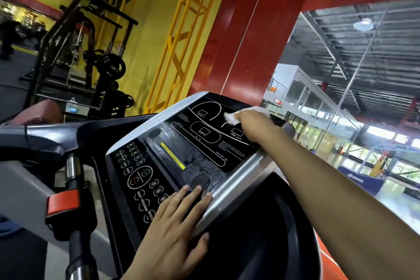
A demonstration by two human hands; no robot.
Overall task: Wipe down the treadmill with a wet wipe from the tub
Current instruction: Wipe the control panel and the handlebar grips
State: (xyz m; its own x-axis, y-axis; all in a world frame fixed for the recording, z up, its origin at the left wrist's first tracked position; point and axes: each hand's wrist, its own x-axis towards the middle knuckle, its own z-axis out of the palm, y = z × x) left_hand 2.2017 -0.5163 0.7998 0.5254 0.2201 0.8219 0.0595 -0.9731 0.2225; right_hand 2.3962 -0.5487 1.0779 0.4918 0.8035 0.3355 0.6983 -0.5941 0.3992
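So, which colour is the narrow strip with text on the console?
Yellow with dark text; the strip shows best in the head view, on the black console.

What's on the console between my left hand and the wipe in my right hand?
In the head view: a round speaker grille, a yellow sticker, and smeared black display panel.

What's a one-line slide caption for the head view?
Right hand presses a white wet wipe across the treadmill console display while the left hand rests flat near the keypad.
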